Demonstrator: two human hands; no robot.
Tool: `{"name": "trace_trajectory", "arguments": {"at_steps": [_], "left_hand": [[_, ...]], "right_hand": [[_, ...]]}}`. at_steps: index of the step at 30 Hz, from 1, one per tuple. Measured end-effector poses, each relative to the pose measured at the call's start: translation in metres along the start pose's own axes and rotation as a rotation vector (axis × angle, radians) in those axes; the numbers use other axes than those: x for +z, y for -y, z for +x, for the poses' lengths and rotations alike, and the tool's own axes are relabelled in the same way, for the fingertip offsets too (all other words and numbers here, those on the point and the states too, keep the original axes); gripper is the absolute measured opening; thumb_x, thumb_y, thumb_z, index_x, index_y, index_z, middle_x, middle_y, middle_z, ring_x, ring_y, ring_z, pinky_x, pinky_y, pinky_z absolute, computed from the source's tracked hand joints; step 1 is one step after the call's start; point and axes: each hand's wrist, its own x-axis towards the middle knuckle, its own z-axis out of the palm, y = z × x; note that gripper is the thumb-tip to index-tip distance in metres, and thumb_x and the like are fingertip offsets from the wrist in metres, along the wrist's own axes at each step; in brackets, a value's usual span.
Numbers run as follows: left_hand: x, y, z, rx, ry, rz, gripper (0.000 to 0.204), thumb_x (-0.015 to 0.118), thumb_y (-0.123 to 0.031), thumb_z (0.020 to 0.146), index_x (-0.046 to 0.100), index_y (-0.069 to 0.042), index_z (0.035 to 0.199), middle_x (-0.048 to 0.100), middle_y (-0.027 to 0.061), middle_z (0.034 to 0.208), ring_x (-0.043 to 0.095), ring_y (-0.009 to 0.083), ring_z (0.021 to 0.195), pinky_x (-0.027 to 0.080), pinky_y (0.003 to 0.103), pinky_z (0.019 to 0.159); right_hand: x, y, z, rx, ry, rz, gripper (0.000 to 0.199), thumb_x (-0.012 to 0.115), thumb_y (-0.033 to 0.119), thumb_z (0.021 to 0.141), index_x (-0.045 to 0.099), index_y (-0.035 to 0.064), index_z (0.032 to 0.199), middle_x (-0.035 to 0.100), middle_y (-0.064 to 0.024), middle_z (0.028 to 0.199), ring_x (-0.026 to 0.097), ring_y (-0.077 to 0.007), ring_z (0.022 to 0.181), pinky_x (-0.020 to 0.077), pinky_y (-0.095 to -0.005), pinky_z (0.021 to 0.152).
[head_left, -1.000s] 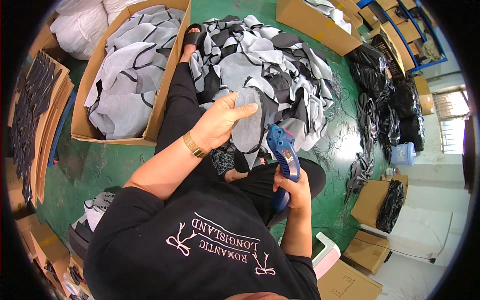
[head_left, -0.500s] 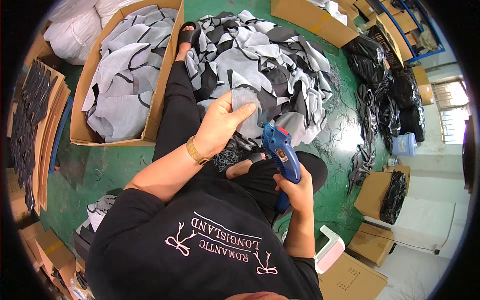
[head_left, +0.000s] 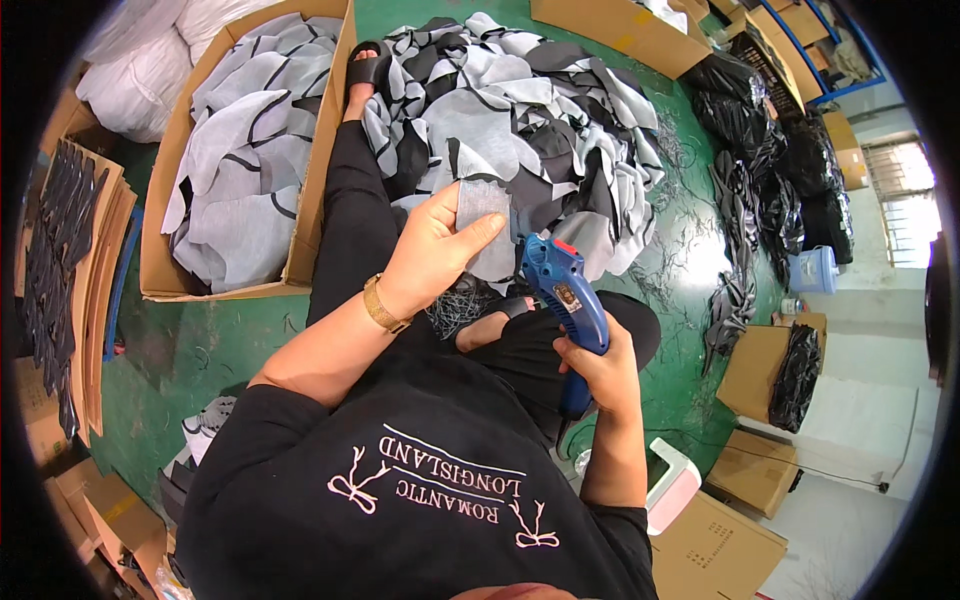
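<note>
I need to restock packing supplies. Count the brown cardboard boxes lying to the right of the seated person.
3, maybe more hidden: one cardboard box with a black bag leaning on it, a second box just below, and a third box at the lower edge.

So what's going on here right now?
A person sits on the green floor, left hand holding a grey fabric piece up against the nose of a blue handheld tool gripped in the right hand. A loose pile of grey and black pieces lies ahead, and a cardboard box of similar pieces sits to the left.
</note>
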Motion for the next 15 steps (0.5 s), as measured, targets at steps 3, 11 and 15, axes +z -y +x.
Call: {"name": "trace_trajectory", "arguments": {"at_steps": [3, 11, 15], "left_hand": [[-0.001, -0.005, 0.000, 0.001, 0.025, 0.047, 0.017, 0.060, -0.007, 0.090, 0.060, -0.001, 0.106, 0.064, -0.0014, 0.093, 0.056, 0.0031, 0.081, 0.046, 0.021, 0.071], [-0.010, -0.008, -0.001, -0.054, 0.121, 0.173, 0.021, 0.060, -0.004, 0.087, 0.058, -0.002, 0.108, 0.063, -0.0017, 0.094, 0.056, 0.0044, 0.083, 0.047, 0.023, 0.076], [-0.016, -0.010, 0.000, -0.088, 0.203, 0.167, 0.022, 0.059, -0.003, 0.085, 0.058, -0.002, 0.107, 0.061, -0.0030, 0.092, 0.054, 0.0034, 0.081, 0.046, 0.021, 0.074]], "right_hand": [[-0.002, 0.004, 0.001, 0.022, 0.012, 0.002, 0.031, 0.068, -0.001, 0.070, 0.058, -0.0049, 0.100, 0.060, -0.0069, 0.085, 0.058, -0.0126, 0.059, 0.0479, -0.0252, 0.053], [-0.009, 0.008, 0.009, 0.071, 0.111, 0.046, 0.030, 0.066, -0.001, 0.068, 0.058, -0.0052, 0.096, 0.061, -0.0082, 0.080, 0.059, -0.0153, 0.058, 0.0495, -0.0276, 0.053], [-0.013, 0.006, 0.012, 0.085, 0.132, 0.087, 0.029, 0.066, -0.001, 0.068, 0.058, -0.0047, 0.096, 0.060, -0.0081, 0.078, 0.059, -0.0155, 0.058, 0.0502, -0.0286, 0.053]]}}
